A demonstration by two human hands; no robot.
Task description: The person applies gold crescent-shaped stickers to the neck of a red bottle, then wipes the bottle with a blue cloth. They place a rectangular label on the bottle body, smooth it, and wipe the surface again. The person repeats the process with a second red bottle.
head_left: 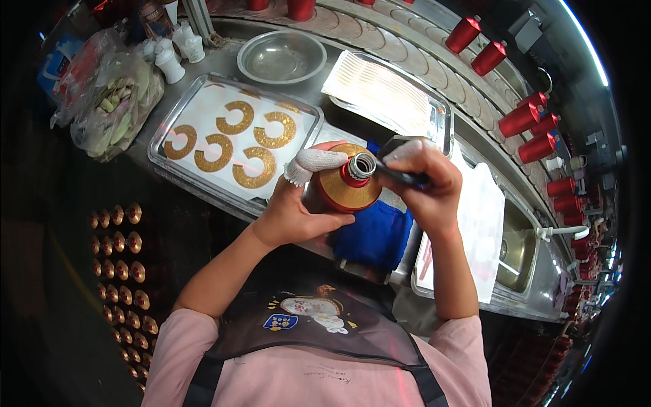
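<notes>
In front of my chest my left hand [293, 203] grips a red metal bottle [332, 193] from its left side. The bottle has a gold ring-shaped label on its shoulder, and its open threaded neck tilts up toward me. White knit fabric covers one finger of that hand, lying across the shoulder by the neck. Closed around a dark flat tool [407, 178], my right hand [430, 180] is at the bottle's right side. The tool's tip is close to the shoulder; its exact kind is not clear. A blue cloth [373, 237] lies just below the bottle.
A tray [157, 152] of gold C-shaped labels sits to the left. Beyond it stand a steel bowl [281, 57] and a plastic bag [115, 108]. Striped sheets [376, 88] lie ahead. Red bottles [489, 57] line a conveyor; a sink [519, 258] is at right.
</notes>
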